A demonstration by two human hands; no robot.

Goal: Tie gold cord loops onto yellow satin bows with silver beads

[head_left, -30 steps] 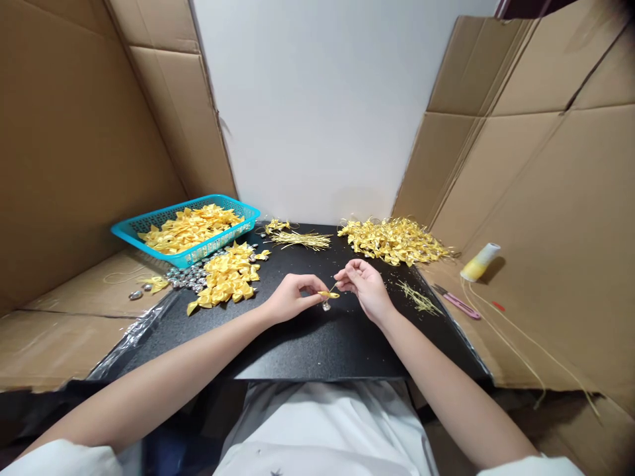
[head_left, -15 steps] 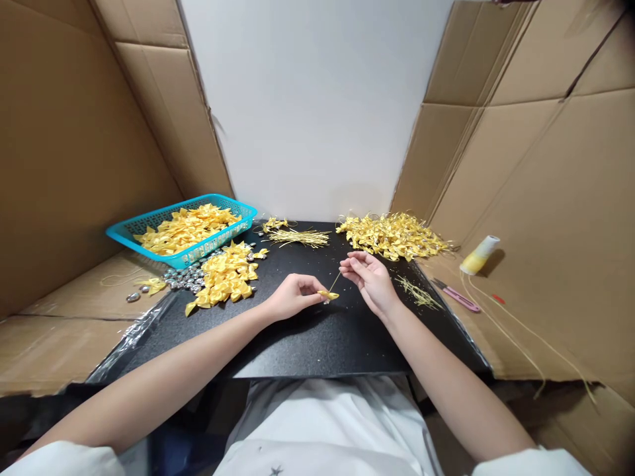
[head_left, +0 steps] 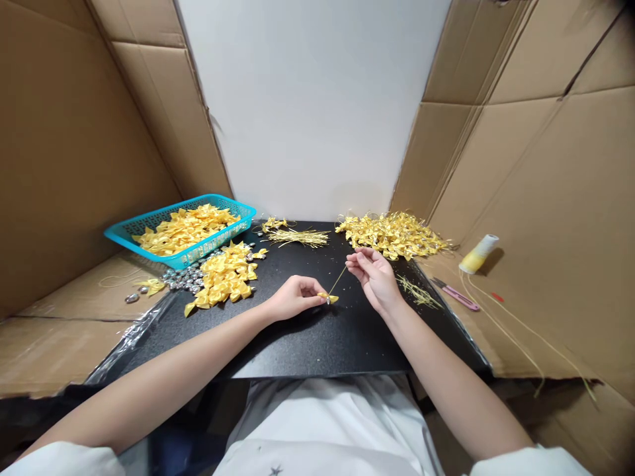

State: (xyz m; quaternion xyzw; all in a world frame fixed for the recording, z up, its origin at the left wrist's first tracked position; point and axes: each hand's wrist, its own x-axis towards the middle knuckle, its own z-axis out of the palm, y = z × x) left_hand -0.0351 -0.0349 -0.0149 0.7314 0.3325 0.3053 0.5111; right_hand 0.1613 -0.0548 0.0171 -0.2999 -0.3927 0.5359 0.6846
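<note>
My left hand (head_left: 294, 297) is closed in a pinch on a small yellow ribbon bow (head_left: 329, 298) with a tiny silver bead at it, low over the black mat (head_left: 307, 337). A thin gold thread (head_left: 338, 279) runs taut from the bow up and right to my right hand (head_left: 373, 272), whose fingertips pinch its end. A loose heap of yellow bows (head_left: 224, 276) lies to the left of my left hand. A heap of bows with gold threads (head_left: 391, 235) lies just behind my right hand.
A teal basket (head_left: 124, 233) of yellow bows stands at the back left, silver beads (head_left: 184, 277) beside it. A gold thread bundle (head_left: 297, 237) lies at the back, thread scraps (head_left: 417, 293), pink scissors (head_left: 456, 295) and a thread spool (head_left: 479, 254) at the right. Cardboard walls enclose both sides.
My right hand has drawn the gold thread up and to the right, away from the bow, so more thread shows. My left hand has stayed put with the bow.
</note>
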